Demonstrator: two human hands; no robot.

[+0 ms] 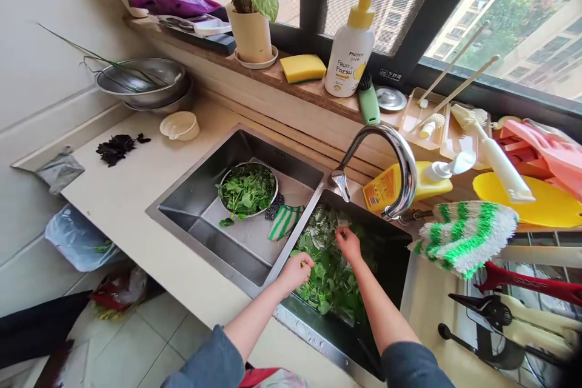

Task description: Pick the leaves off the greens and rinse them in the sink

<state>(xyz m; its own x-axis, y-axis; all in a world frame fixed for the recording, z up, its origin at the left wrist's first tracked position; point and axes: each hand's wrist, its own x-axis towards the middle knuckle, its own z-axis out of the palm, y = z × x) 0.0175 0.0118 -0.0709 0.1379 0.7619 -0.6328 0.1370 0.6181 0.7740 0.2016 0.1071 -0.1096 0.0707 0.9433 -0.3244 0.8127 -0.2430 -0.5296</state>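
Observation:
Both my hands reach into the right basin of a steel double sink [291, 221], which is full of green leafy vegetables [331, 285] in water. My left hand [296, 271] is curled shut round a few leaves at the basin's left edge. My right hand [349, 244] pinches leaves near the middle, fingers pressed together. In the left basin stands a steel colander [247, 190] holding more green leaves. The curved steel tap [390, 165] arches above my right hand.
A green-striped cloth [464, 233] lies right of the sink, a yellow detergent bottle [407, 185] behind the tap. On the sill stand a soap pump bottle [351, 48], sponge [302, 68] and potted plant [252, 12]. Steel bowls [140, 82] and dark leaves [116, 148] are at left.

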